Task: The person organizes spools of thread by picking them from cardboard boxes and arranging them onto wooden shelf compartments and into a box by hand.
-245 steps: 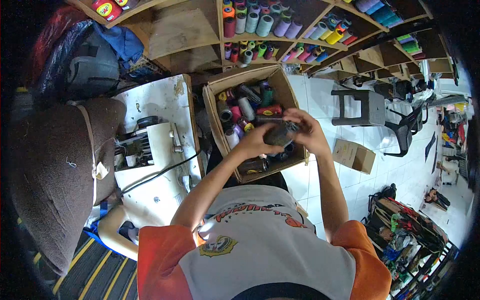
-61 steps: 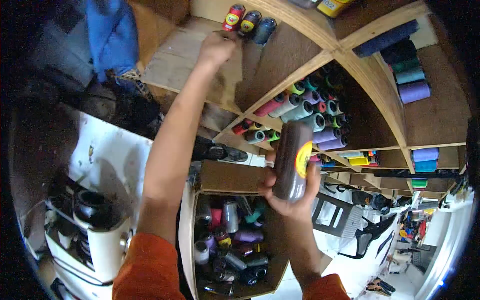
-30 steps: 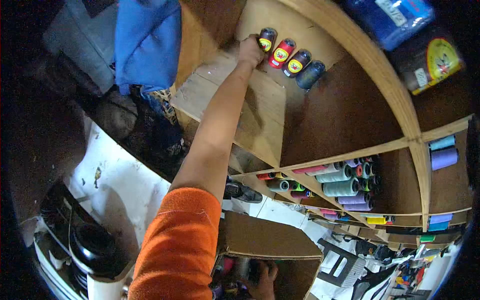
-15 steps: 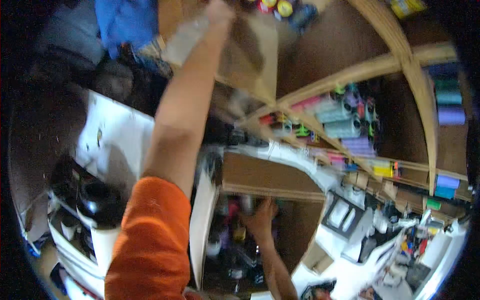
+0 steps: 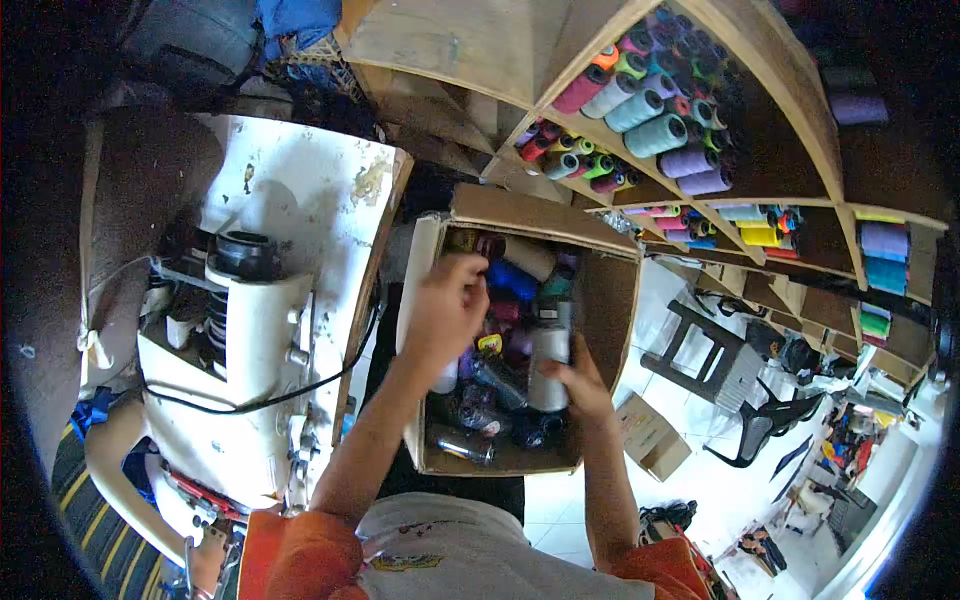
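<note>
A cardboard box [image 5: 608, 300] full of thread cones stands in front of me. My right hand [image 5: 583, 385] grips a grey thread cone [image 5: 549, 370] upright over the box's right part, thumb across its side. Over the left part of the box hangs my left hand [image 5: 447, 312], its fingers curled and somewhat blurred; whether anything is between them cannot be made out. Below the hands lie a blue cone [image 5: 513, 281], a beige cone [image 5: 528, 258] and several dark cones, one with a yellow label.
Wooden shelves [image 5: 800, 120] with cones of many colours [image 5: 655, 136] rise at the upper right. A white machine [image 5: 265, 340] on a worn white table [image 5: 340, 190] stands at the left. A grey stool [image 5: 705, 355] and a small carton [image 5: 652, 437] are on the tiled floor.
My left hand has come down from the upper shelf to the box. My right hand, earlier reaching among the cones, now holds a grey cone. The view has tilted down.
</note>
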The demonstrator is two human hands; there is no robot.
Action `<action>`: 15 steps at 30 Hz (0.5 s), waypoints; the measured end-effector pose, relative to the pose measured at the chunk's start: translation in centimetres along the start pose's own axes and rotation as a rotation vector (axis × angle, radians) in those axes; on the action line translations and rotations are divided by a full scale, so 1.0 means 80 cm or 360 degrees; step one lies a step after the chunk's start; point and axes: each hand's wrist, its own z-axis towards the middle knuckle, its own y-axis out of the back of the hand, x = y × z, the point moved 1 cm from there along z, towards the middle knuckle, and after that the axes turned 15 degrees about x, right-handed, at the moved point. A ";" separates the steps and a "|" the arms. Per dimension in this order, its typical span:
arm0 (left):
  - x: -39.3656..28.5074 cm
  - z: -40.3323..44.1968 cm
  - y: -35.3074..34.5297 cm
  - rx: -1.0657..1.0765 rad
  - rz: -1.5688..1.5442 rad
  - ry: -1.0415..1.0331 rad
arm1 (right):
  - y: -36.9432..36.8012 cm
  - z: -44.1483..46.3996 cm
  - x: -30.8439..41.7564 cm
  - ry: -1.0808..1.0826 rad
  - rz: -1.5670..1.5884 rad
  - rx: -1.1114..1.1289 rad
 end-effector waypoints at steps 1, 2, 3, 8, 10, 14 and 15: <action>0.019 -0.006 -0.025 -0.0047 0.0990 -0.0096 | 0.004 -0.025 0.004 -0.0022 0.0143 -0.0002; 0.017 -0.004 -0.041 -0.0069 0.1383 -0.0013 | 0.024 -0.042 -0.014 -0.0030 0.0130 -0.0079; 0.015 0.001 -0.053 -0.0097 0.1782 0.0069 | 0.021 -0.055 -0.012 -0.0042 0.0084 -0.0098; 0.127 0.065 -0.114 0.0480 0.2226 0.0717 | 0.016 -0.104 -0.015 0.0085 0.0007 -0.0132; 0.100 0.059 -0.102 0.0566 0.2010 0.0873 | 0.003 -0.122 -0.014 0.0127 0.0126 -0.0105; -0.009 0.016 -0.031 0.0760 0.0470 0.0624 | 0.004 -0.136 -0.014 0.0106 0.0431 0.0015; -0.027 0.002 -0.009 0.0905 -0.0027 0.0438 | 0.006 -0.139 -0.021 0.0075 0.0513 0.0041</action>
